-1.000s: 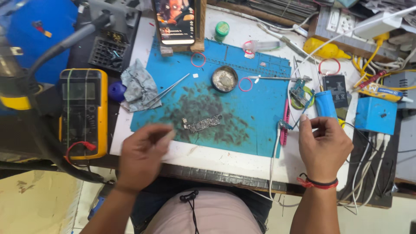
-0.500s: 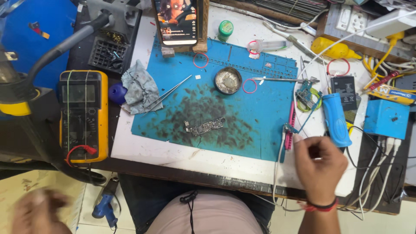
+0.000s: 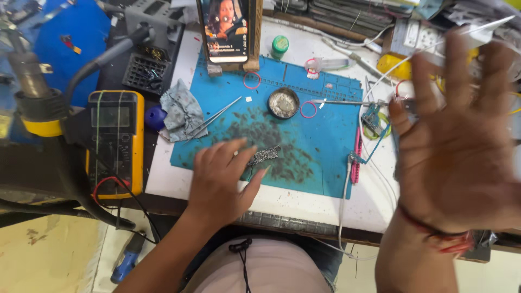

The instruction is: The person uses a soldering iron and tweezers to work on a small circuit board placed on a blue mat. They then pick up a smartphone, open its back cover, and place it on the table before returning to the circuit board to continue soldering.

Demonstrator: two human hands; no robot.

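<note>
Two hands working: left hand (image 3: 220, 176) resting open beside circuit board (image 3: 264, 156) on blue mat (image 3: 320, 146); right hand (image 3: 461, 146) lifting, fingers spread (blurred), gripping nothing.

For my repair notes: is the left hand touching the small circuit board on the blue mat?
Touching. In the head view, the left hand lies on the blue mat, fingertips meeting the circuit board.
</note>
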